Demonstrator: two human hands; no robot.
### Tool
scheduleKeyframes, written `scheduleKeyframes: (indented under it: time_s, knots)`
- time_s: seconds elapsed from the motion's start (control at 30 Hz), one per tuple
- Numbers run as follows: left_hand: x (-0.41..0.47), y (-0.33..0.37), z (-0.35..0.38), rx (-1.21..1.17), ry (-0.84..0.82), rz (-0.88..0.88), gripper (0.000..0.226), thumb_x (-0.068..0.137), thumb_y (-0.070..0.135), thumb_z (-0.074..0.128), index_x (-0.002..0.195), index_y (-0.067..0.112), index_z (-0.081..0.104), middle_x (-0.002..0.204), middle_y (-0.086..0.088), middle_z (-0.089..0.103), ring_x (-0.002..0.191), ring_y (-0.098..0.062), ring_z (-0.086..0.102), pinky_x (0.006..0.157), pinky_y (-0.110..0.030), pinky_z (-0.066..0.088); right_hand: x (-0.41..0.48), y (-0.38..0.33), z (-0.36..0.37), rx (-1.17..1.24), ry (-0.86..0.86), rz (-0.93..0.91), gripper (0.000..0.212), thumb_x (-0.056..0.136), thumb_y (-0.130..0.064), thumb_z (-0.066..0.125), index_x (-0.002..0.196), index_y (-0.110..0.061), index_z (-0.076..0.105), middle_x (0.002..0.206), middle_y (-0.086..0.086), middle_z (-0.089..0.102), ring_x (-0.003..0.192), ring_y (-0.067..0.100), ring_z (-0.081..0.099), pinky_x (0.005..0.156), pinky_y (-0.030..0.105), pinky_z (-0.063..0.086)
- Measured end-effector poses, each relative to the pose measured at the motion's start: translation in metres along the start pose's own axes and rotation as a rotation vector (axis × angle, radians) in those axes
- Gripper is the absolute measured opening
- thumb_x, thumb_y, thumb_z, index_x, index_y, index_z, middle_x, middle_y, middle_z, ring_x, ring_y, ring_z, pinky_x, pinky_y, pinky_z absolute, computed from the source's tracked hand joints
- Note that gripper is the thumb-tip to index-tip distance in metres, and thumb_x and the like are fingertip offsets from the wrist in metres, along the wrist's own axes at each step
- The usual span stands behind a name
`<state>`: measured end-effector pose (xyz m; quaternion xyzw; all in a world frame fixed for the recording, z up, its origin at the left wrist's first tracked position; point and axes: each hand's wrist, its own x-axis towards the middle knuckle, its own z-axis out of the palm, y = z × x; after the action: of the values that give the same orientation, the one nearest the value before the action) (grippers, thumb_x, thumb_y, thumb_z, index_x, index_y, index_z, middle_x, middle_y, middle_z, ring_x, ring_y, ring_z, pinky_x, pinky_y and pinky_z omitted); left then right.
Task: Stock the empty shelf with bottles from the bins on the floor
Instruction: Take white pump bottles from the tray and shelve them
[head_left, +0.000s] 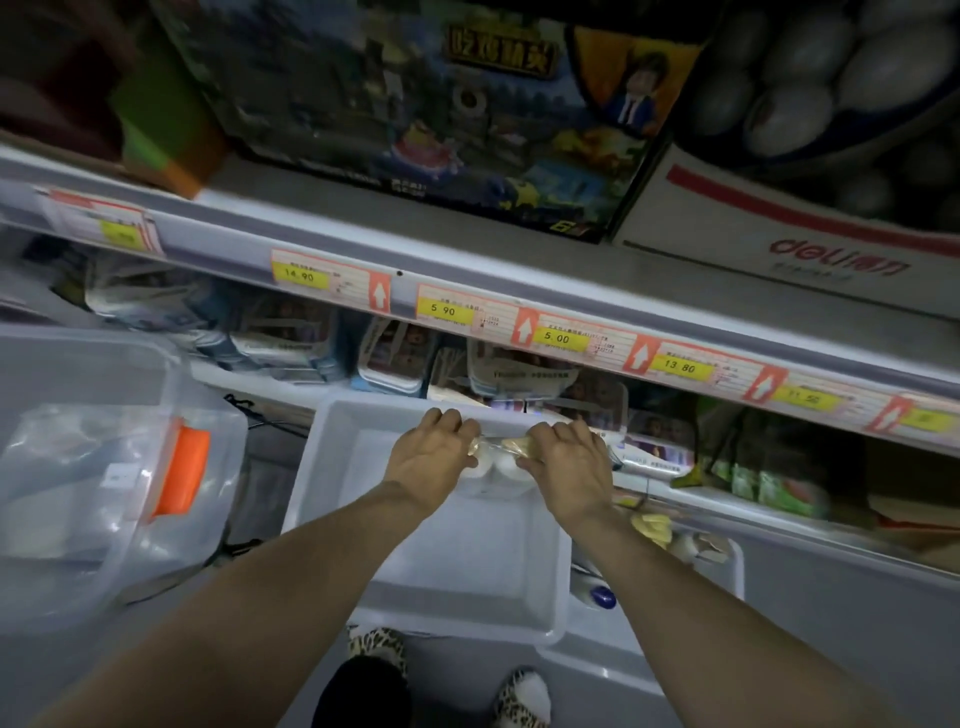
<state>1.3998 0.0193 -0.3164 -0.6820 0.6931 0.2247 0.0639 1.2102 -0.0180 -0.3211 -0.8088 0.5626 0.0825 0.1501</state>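
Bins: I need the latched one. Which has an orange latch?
The clear bin, far left; its orange latch faces the white bin, which shows none.

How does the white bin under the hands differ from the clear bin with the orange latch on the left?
The white bin is opaque; the clear bin is see-through. The white bin is open on top; the clear bin has a lid with an orange latch. The white bin shows a mostly bare floor; the clear bin holds bagged items. Both are plastic bins on the floor.
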Motion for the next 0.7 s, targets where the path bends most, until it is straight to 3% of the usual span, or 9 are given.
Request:
scheduleKeyframes:
  time_s: [0.23,0.33,0.43,0.5,0.57,0.63,0.7]
  knots:
    - [-0.090,0.009,-0.118,-0.031,0.059,0.010,0.037,0.096,0.043,0.055,0.129,0.027,0.055,0.126,0.001,0.053,0.123,-0.019,0.045,0.095,-0.031,0.040,-0.065,-0.028,-0.101,0.302,0.067,-0.135,0.033,0.093,-0.035,0.067,0.118,-0.015,0.061,0.128,0.002,0.052,0.119,0.024,0.047,0.091,0.034,0.043]
    - [-0.136,0.015,-0.182,-0.115,0.098,0.035,0.040,0.093,0.040,0.061,0.130,0.027,0.057,0.124,-0.001,0.053,0.122,-0.021,0.045,0.089,-0.029,0.037,-0.094,-0.045,-0.167,0.423,0.085,-0.189,0.032,0.091,-0.036,0.070,0.115,-0.017,0.061,0.119,0.000,0.059,0.108,0.023,0.056,0.087,0.035,0.047]
    - [-0.176,0.021,-0.252,-0.186,0.169,0.053,0.043,0.088,0.040,0.069,0.129,0.029,0.061,0.123,0.001,0.057,0.120,-0.019,0.049,0.099,-0.034,0.041,-0.117,-0.059,-0.237,0.431,0.156,-0.235,0.026,0.089,-0.043,0.069,0.107,-0.026,0.059,0.100,-0.006,0.062,0.094,0.021,0.060,0.071,0.033,0.042]
    - [-0.198,0.027,-0.297,-0.230,0.235,0.081,0.042,0.086,0.037,0.073,0.126,0.028,0.064,0.118,-0.001,0.061,0.114,-0.020,0.054,0.096,-0.036,0.044,-0.128,-0.068,-0.286,0.386,0.240,-0.273,0.028,0.089,-0.048,0.068,0.108,-0.028,0.060,0.103,-0.005,0.066,0.097,0.022,0.061,0.068,0.032,0.036]
    - [-0.216,0.032,-0.341,-0.277,0.364,0.116,0.041,0.083,0.031,0.077,0.122,0.023,0.066,0.111,-0.004,0.062,0.108,-0.024,0.058,0.090,-0.029,0.042,-0.137,-0.080,-0.336,0.345,0.344,-0.307,0.031,0.090,-0.051,0.066,0.110,-0.029,0.061,0.109,-0.004,0.067,0.101,0.024,0.062,0.069,0.032,0.036]
    - [-0.234,0.037,-0.379,-0.277,0.494,0.138,0.057,0.078,0.036,0.081,0.129,0.021,0.060,0.116,-0.004,0.060,0.112,-0.023,0.056,0.089,-0.020,0.037,-0.145,-0.092,-0.385,0.311,0.444,-0.343,0.031,0.090,-0.055,0.063,0.107,-0.029,0.061,0.108,-0.005,0.067,0.102,0.024,0.062,0.071,0.035,0.041]
    - [-0.253,0.044,-0.414,-0.236,0.532,0.153,0.096,0.065,0.054,0.084,0.146,0.023,0.041,0.135,-0.004,0.048,0.127,-0.021,0.042,0.103,-0.025,0.034,-0.153,-0.106,-0.432,0.288,0.525,-0.367,0.031,0.091,-0.056,0.060,0.101,-0.027,0.059,0.103,-0.006,0.067,0.099,0.024,0.063,0.073,0.037,0.046]
